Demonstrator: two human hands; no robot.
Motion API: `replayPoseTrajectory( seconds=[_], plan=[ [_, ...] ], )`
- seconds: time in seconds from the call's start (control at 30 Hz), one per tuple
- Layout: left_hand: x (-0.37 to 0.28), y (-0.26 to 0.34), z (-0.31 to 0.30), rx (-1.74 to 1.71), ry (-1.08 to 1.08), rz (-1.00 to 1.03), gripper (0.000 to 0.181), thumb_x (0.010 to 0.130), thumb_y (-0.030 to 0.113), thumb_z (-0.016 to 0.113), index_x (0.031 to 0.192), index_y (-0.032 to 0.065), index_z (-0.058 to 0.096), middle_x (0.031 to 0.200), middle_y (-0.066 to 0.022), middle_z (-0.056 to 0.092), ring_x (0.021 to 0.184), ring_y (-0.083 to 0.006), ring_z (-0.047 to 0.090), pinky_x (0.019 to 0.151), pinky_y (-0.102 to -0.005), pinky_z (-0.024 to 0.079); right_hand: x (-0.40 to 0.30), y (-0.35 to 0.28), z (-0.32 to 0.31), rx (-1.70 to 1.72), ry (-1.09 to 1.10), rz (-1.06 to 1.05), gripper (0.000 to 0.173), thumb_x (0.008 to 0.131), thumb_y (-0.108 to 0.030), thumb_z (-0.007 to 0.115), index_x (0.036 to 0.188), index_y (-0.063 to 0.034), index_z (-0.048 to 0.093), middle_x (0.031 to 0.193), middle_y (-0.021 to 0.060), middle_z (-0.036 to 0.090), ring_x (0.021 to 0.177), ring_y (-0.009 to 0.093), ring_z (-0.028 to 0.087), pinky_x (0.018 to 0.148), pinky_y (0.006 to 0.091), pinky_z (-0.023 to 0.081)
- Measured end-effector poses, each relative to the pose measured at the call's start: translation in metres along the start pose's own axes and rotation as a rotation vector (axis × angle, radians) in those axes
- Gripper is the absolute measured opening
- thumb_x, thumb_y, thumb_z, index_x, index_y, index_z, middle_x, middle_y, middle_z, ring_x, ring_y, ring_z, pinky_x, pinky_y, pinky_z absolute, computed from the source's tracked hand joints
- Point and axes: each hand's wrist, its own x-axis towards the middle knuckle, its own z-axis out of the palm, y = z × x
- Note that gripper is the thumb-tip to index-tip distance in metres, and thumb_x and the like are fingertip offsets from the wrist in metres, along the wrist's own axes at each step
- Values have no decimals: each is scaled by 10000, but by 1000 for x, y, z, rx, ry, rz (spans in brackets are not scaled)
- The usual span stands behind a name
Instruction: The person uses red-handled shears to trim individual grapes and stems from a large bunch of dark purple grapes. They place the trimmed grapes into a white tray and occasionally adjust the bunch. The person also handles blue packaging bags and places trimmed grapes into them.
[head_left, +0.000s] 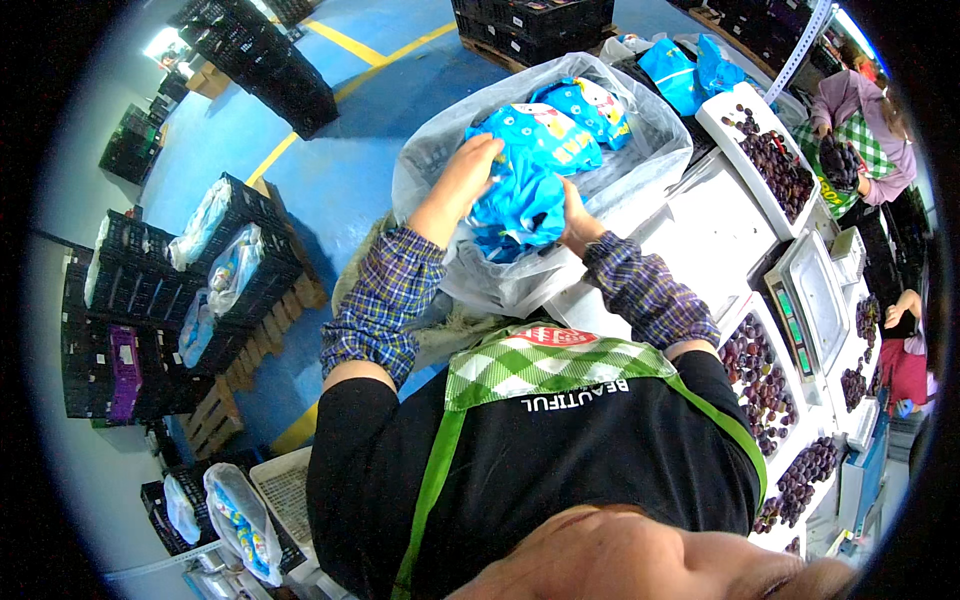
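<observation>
Both my hands are on a crumpled blue plastic bag (529, 191) over an open container lined with a clear plastic liner (427, 169). My left hand (471, 174) grips the bag's left side, fingers curled over it. On its right side, my right hand (578, 216) holds it, with the fingers partly hidden behind the plastic. What the bag contains is out of sight. Another blue bag with a cartoon print (609, 112) lies at the far right inside the liner. Checked sleeve covers are on both my forearms.
Right of the container stands a white worktop (712, 225) with trays of dark grapes (780, 176) and a weighing scale (814, 300). A co-worker (855, 142) holds grapes across it. Black crates (255, 270) are stacked on wooden pallets (274, 315) to the left.
</observation>
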Motion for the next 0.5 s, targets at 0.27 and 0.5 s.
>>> replayPoseTrajectory(
  seconds=[0.27,0.5],
  plan=[
    [53,-28,5,925,90,23,631,888,501,442,1362,84,446,1414,-218,396,1277,-485,365,1012,-702,207,107,49,-60,82,-189,25,412,977,-308,312,1195,-67,566,1190,99,621,1061,283,588,918,479,474],
    [36,-71,7,687,-15,253,504,939,427,479,1261,44,539,1316,-188,517,1200,-345,496,993,-526,367,56,-14,-52,-986,83,47,385,886,-117,498,1266,-71,541,996,68,642,790,159,626,633,342,523]
  ],
)
